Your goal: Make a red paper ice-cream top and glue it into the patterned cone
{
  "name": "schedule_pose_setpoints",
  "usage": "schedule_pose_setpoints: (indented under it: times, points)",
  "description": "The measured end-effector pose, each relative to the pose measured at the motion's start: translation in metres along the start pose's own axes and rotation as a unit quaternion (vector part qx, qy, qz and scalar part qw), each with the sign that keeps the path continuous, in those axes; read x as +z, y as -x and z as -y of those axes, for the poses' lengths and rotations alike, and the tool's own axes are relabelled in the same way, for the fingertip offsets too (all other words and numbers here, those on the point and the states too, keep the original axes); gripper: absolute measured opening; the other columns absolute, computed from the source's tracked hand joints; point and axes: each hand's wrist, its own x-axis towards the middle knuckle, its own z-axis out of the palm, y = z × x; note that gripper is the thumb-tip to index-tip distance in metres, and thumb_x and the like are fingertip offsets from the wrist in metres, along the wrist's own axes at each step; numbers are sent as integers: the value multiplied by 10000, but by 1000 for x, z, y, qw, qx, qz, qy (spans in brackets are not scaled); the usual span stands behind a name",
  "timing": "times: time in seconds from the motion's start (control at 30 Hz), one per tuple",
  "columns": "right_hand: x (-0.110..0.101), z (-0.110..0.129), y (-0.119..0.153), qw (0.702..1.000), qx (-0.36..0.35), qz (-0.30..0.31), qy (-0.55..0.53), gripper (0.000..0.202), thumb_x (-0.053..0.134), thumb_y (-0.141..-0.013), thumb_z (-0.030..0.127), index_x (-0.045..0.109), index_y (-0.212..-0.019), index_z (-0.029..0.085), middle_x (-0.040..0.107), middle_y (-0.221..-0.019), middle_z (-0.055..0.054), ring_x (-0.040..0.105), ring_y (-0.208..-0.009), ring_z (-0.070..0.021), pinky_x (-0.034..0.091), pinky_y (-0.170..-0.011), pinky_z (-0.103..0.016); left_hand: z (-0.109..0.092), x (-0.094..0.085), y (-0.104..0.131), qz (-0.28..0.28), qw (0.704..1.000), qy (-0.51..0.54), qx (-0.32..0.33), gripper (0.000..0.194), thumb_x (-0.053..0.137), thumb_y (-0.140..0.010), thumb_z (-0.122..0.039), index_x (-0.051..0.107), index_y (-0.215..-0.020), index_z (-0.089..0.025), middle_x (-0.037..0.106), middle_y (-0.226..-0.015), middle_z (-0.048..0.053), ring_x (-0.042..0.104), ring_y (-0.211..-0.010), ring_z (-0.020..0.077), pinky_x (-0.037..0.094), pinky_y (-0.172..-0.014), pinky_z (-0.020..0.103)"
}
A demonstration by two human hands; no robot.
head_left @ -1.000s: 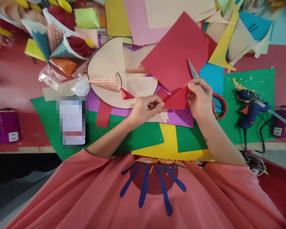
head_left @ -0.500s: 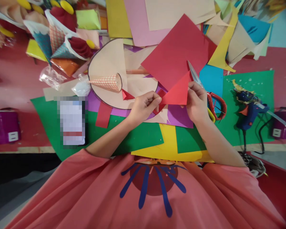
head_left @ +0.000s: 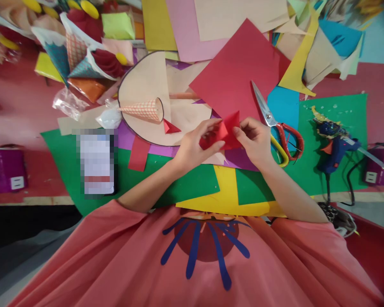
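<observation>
Both my hands hold a piece of red paper (head_left: 231, 131), bent and folded in front of me. My left hand (head_left: 199, 143) has thumb and fingers around its left part. With thumb and fingertips, my right hand (head_left: 254, 138) pinches the right edge. Scissors (head_left: 269, 117) with red and yellow handles lie just right of my right hand, blades partly over a large red sheet (head_left: 240, 68). Left of my left hand, a small folded red paper piece (head_left: 172, 127) and a checked paper cone (head_left: 144, 111) rest on a round beige paper disc (head_left: 141, 81) with a dark edge.
A phone (head_left: 98, 164) with a blurred screen lies at left on green paper. At right is a blue glue gun (head_left: 333, 153) with a cord. Paper ice-cream cones (head_left: 80, 47) stand at upper left. Paper scraps (head_left: 323, 51) pile up at upper right.
My right hand has moved left, closer to my left hand. The red paper, a flat triangle before, is now curled between them. The scissors' blades and pivot show more fully.
</observation>
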Motion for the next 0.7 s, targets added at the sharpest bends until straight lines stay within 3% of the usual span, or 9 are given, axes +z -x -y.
schedule_pose_setpoints:
  times: [0.1, 0.2, 0.33, 0.4, 0.43, 0.47, 0.53, 0.63, 0.7]
  points:
    - [-1, 3, -1, 1000, -3, 14, -9, 346, 646, -826, 394, 440, -626, 201, 375, -550, 71, 333, -495, -52, 277, -484, -234, 3, -2, -4, -42, 996, 75, -21, 430, 550, -896, -511, 576, -1187, -195, 706, -1098, 73, 691, -1006, 171, 562, -833, 264]
    - [-3, 5, -2, 999, -5, 31, -7, 361, 641, -827, 431, 440, -634, 202, 367, -550, 72, 324, -501, -54, 288, -488, -228, 5, -3, -8, -74, 983, 152, -72, 451, 671, -793, -552, 652, -1069, -196, 730, -1029, 49, 698, -987, 188, 574, -811, 266]
    - [-4, 2, -2, 998, -23, 49, 13, 344, 616, -854, 397, 434, -636, 203, 366, -567, 65, 346, -512, -57, 318, -486, -217, 3, -2, -10, -38, 951, 256, -169, 388, 750, -720, -522, 696, -881, -173, 741, -829, 26, 720, -859, 200, 592, -725, 278]
    - [-5, -3, -2, 998, -46, 36, 35, 228, 607, -869, 353, 502, -728, 209, 459, -643, 44, 456, -567, -72, 399, -521, -220, 2, 0, -11, -39, 940, 281, -188, 344, 748, -733, -487, 695, -839, -164, 737, -800, 24, 721, -850, 202, 596, -753, 300]
    - [-5, -5, -2, 996, -69, 28, 53, 137, 615, -867, 333, 547, -841, 216, 540, -753, 17, 537, -646, -91, 457, -567, -234, 2, 0, -11, -55, 937, 287, -189, 323, 746, -740, -467, 693, -833, -163, 735, -795, 21, 721, -847, 198, 595, -765, 301]
    - [-5, -7, -2, 991, -102, 25, 79, 170, 631, -858, 313, 563, -991, 230, 597, -924, -24, 608, -777, -121, 513, -638, -261, 2, 1, -12, -78, 935, 290, -187, 304, 747, -743, -450, 690, -834, -165, 733, -788, 15, 720, -836, 188, 593, -764, 292]
    - [-6, -9, -2, 965, -196, 44, 168, 428, 658, -836, 265, 503, -1235, 271, 530, -1292, -102, 601, -1128, -217, 559, -832, -356, 2, 1, -13, -123, 930, 293, -186, 285, 752, -738, -431, 682, -834, -171, 724, -758, -2, 714, -784, 161, 587, -721, 259]
    - [-5, -8, 0, 906, -288, 81, 301, 401, 625, -855, 224, 542, -1231, 336, 415, -1476, -51, 386, -1406, -307, 436, -1078, -531, 1, 0, -14, -148, 921, 302, -199, 265, 762, -728, -405, 671, -845, -185, 710, -715, -23, 697, -709, 129, 570, -649, 219]
    - [-3, -8, 1, 900, -282, 90, 320, 269, 587, -886, 239, 604, -1136, 339, 434, -1475, -4, 361, -1425, -310, 350, -1139, -592, -1, -1, -14, -144, 912, 315, -218, 228, 757, -735, -365, 664, -845, -188, 707, -710, -32, 681, -667, 105, 556, -620, 197]
